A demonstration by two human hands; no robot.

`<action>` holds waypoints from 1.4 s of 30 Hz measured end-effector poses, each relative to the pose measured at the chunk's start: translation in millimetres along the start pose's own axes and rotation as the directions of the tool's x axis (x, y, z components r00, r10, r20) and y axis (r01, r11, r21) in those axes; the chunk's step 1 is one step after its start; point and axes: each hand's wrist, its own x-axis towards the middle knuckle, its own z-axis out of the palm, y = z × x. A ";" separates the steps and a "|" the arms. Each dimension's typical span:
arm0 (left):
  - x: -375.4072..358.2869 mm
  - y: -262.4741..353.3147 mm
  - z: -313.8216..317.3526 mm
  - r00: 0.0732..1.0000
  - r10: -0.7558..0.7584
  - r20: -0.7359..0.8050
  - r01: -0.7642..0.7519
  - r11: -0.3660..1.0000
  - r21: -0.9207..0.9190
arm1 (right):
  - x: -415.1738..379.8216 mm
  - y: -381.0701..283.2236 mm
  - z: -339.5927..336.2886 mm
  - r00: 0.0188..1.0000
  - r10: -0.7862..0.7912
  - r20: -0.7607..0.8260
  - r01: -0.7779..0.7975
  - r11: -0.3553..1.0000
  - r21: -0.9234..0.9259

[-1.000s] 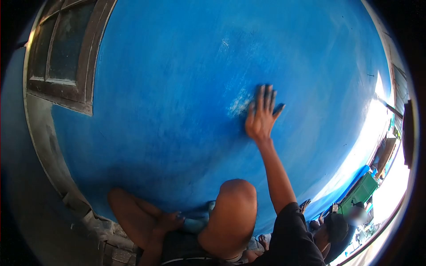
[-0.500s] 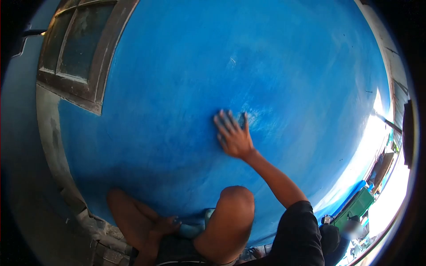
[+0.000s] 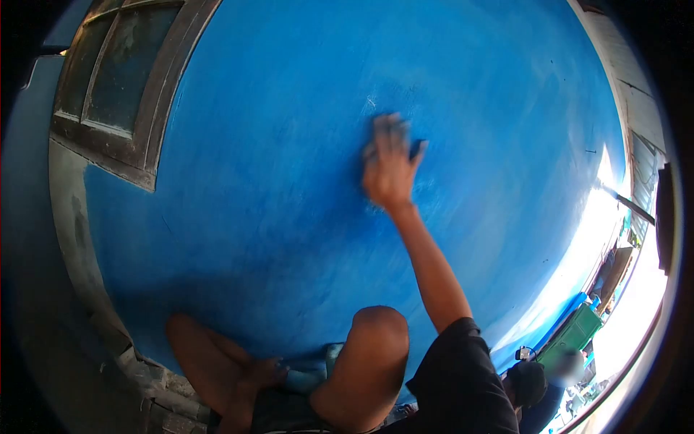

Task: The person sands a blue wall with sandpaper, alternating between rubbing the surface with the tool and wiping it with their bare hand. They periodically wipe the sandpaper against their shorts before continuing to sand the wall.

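My right hand lies palm-down against the blue wall, fingers spread and blurred by motion, with dark smudges on them. Nothing shows in it. Pale scuffed marks are on the wall just above its fingertips. Low between my bent legs, my left hand is beside a light blue object, which is partly hidden behind my knee. Its fingers are dim and small, so whether they grip that object is unclear.
A wooden-framed window is at the upper left. Broken masonry lines the wall's lower left edge. At the lower right are a person in a dark cap, another person with a blurred head, and a green box. A nail sticks out at right.
My right hand has moved upward and slightly right across the wall, and its forearm is now more upright. The view has shifted slightly.
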 end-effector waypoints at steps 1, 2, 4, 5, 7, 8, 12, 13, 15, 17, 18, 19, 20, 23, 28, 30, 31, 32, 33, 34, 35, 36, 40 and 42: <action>-3.0 3.5 0.1 0.999 0.015 -0.033 -0.015 1.000 -0.006 | -26.2 -16.7 -13.8 0.974 -0.164 0.153 0.173 0.984 -0.048; -3.4 3.3 2.1 0.999 0.017 -0.031 -0.017 1.000 -0.008 | -60.8 -13.4 -7.4 0.896 -0.392 0.210 0.373 0.920 0.122; -4.3 0.1 2.4 0.999 0.018 -0.046 -0.022 0.995 -0.099 | -81.1 1.0 0.0 0.768 -0.603 0.217 0.536 0.790 0.300; -3.5 0.2 0.8 0.999 0.012 -0.050 -0.017 0.995 -0.101 | -78.6 12.9 -1.9 0.708 -0.648 0.281 0.579 0.760 0.296; -3.9 4.5 3.3 0.995 0.066 -0.081 -0.064 0.998 0.025 | -64.5 37.0 -6.9 0.747 -0.580 0.326 0.559 0.813 0.166; -1.9 -0.3 8.2 0.995 0.064 -0.077 -0.063 0.998 0.020 | -41.8 49.8 -13.2 0.838 -0.464 0.285 0.477 0.879 0.029; -4.3 11.6 -3.2 0.997 0.039 -0.073 -0.044 0.997 -0.059 | 3.3 108.6 -1.3 0.971 0.187 -0.150 -0.189 0.982 0.002; -11.2 20.0 -12.3 0.996 0.059 -0.066 -0.059 0.998 0.004 | -10.0 106.7 5.4 0.971 0.193 -0.141 -0.195 0.981 -0.001; -13.7 20.4 -13.5 0.999 0.023 -0.038 -0.024 0.999 -0.031 | -35.8 83.5 11.3 0.940 0.285 -0.186 -0.288 0.958 0.011; -10.4 19.7 -13.2 1.000 -0.016 -0.014 0.015 0.997 -0.071 | -82.3 25.2 -23.8 0.945 0.017 0.328 0.085 0.952 -0.295; -7.5 17.9 -11.1 1.000 -0.020 0.019 0.023 0.989 -0.146 | -122.7 29.9 -13.4 0.911 -0.265 0.315 0.292 0.955 -0.042; -9.0 13.9 -9.6 0.998 -0.030 0.058 0.042 0.976 -0.214 | -153.9 37.3 -0.2 0.825 -0.515 0.233 0.476 0.855 0.207; -13.2 11.2 -8.5 0.997 -0.047 0.069 0.059 0.979 -0.197 | -153.9 42.9 -5.3 0.834 -0.500 0.235 0.455 0.863 0.220; -12.1 14.9 -11.8 0.999 0.020 -0.044 -0.019 1.000 0.016 | -97.6 91.7 -7.4 0.933 -0.339 0.123 0.345 0.938 -0.025; -5.1 4.0 0.5 0.997 0.033 -0.076 -0.040 0.996 -0.086 | -80.0 112.0 0.9 0.896 0.423 -0.132 -0.418 0.906 0.061; -10.9 5.6 -5.2 0.998 0.036 -0.052 -0.039 0.997 -0.064 | -116.9 80.1 -0.3 0.982 0.187 -0.033 -0.185 0.981 0.062; -8.7 10.1 -10.9 0.998 0.042 -0.043 -0.045 0.998 -0.054 | -152.2 68.7 -4.3 0.986 -0.032 0.161 0.016 0.995 0.096; -11.7 13.7 -12.6 0.997 0.054 -0.058 -0.056 0.998 -0.039 | -169.5 63.2 -2.9 0.909 -0.251 0.331 0.208 0.965 0.160; -14.3 15.0 -10.9 0.987 0.112 -0.112 -0.110 0.994 0.027 | -157.7 72.6 -1.2 0.921 -0.245 0.303 0.209 0.967 0.148; -10.8 15.5 -14.1 0.973 0.170 -0.155 -0.157 0.983 0.094 | -150.5 87.7 -2.4 0.935 -0.230 0.272 0.218 0.973 0.074; -4.7 14.0 -18.9 0.972 0.177 -0.157 -0.161 0.981 0.107 | -149.3 96.6 -5.1 0.943 -0.215 0.254 0.220 0.975 0.006; -4.4 9.3 -16.5 0.981 0.146 -0.127 -0.135 0.987 0.089 | -129.1 103.4 -14.7 0.976 -0.005 0.217 0.012 0.999 -0.031; -6.3 9.4 -4.2 0.999 -0.041 0.015 0.042 0.984 -0.172 | -113.4 105.0 5.4 0.897 0.428 -0.110 -0.419 0.903 0.090; -3.5 -1.0 3.6 1.000 -0.005 -0.014 0.003 0.989 -0.147 | -121.4 78.3 8.4 0.919 0.381 -0.103 -0.367 0.921 0.129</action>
